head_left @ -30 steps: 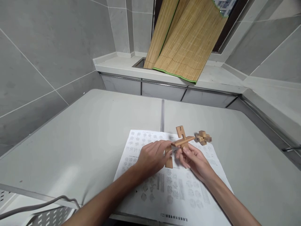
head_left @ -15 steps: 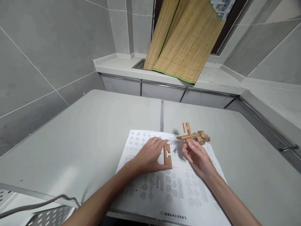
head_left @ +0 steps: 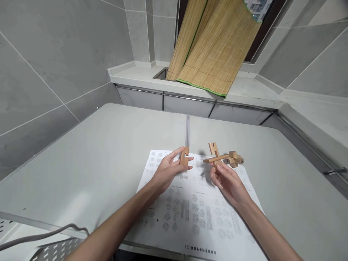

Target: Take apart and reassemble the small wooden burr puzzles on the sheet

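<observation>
- A notched wooden piece (head_left: pixel 184 158) is pinched in the left hand (head_left: pixel 168 170), between the thumb and the fingertips, and held just above the printed sheet (head_left: pixel 195 214). Its long axis stands roughly upright, tilted a little, with the notch facing right.
- The right hand (head_left: pixel 227 179) is closed on the lower end of a wooden cross (head_left: pixel 214 156): one flat notched piece standing upright with a thin stick passing through it, the stick running left to right and rising slightly toward the right.
- The single piece lies to the left of the cross, near it but clearly apart; a gap of bare paper shows between them. The stick's left tip points toward the piece in the left hand.
- Both hands are at about the same depth over the far part of the sheet, so neither is clearly nearer to the other's piece.
- A small wooden cluster (head_left: pixel 235 159) of joined blocks sits on the sheet just past the stick's right end; whether the two touch cannot be told.
- The sheet, printed with rows of small diagrams, lies flat on a pale grey table (head_left: pixel 95 156).
- Beyond the table, a bamboo blind (head_left: pixel 214 47) leans against the window above a ledge.
</observation>
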The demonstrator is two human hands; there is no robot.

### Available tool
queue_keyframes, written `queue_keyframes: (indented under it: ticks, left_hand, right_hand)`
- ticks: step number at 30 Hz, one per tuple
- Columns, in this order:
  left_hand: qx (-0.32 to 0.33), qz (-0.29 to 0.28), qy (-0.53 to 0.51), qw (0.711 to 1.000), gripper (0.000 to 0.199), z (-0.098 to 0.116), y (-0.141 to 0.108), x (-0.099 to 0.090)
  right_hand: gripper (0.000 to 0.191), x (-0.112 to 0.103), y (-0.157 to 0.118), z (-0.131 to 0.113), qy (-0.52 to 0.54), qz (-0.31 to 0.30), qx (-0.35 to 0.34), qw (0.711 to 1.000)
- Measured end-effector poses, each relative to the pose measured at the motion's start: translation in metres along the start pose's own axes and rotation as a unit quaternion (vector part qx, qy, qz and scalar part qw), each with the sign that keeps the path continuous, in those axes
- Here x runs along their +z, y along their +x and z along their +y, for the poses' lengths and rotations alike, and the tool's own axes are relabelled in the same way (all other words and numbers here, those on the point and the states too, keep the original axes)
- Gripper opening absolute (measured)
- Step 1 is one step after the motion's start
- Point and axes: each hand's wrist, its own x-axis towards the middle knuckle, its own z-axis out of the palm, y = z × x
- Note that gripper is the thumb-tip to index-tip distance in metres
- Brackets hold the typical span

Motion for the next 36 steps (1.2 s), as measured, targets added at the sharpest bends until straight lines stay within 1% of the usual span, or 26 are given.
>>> queue_keyframes:
  ticks: [4,7,10,14,18,21,25,27,31,36]
  left_hand:
    - [0.005,-0.007,0.017,1.0,0.063,0.0,0.001,-0.002]
    - [-0.015,0.0,0.024,1.0,0.049,0.002,0.001,-0.002]
    - [-0.021,0.007,-0.005,1.0,0.045,0.004,0.0,0.0]
    - [-0.018,-0.03,-0.019,0.999,0.036,0.007,-0.001,0.004]
    - [-0.038,-0.061,0.025,0.997,0.043,0.009,-0.003,0.008]
    - [-0.046,-0.11,0.058,0.991,0.046,0.011,-0.006,0.012]
    - [-0.022,-0.158,0.084,0.984,0.04,0.011,-0.01,0.017]
    - [-0.009,-0.167,0.094,0.982,0.037,0.009,-0.011,0.019]
    - [-0.02,-0.169,0.11,0.979,0.035,0.005,-0.01,0.019]
    - [-0.018,-0.184,0.103,0.977,0.033,0.004,-0.011,0.02]
  right_hand:
    - [0.026,0.001,0.0,0.0,0.002,-0.006,0.002,1.0]
    - [0.024,-0.001,0.0,0.002,0.005,-0.007,0.008,1.0]
    - [0.024,-0.003,0.0,0.004,0.013,-0.006,0.01,1.0]
    - [0.026,-0.005,0.0,0.005,0.02,0.0,0.008,1.0]
    - [0.026,-0.006,0.001,0.005,0.022,0.004,0.008,1.0]
    - [0.026,-0.006,0.001,0.005,0.029,0.005,0.012,0.999]
    - [0.025,-0.005,0.002,0.005,0.035,-0.007,0.024,0.999]
    - [0.026,-0.003,0.001,0.006,0.034,-0.024,0.031,0.999]
    - [0.023,0.0,-0.001,0.01,0.055,-0.06,0.047,0.996]
    - [0.022,0.006,-0.004,0.012,0.084,-0.079,0.076,0.99]
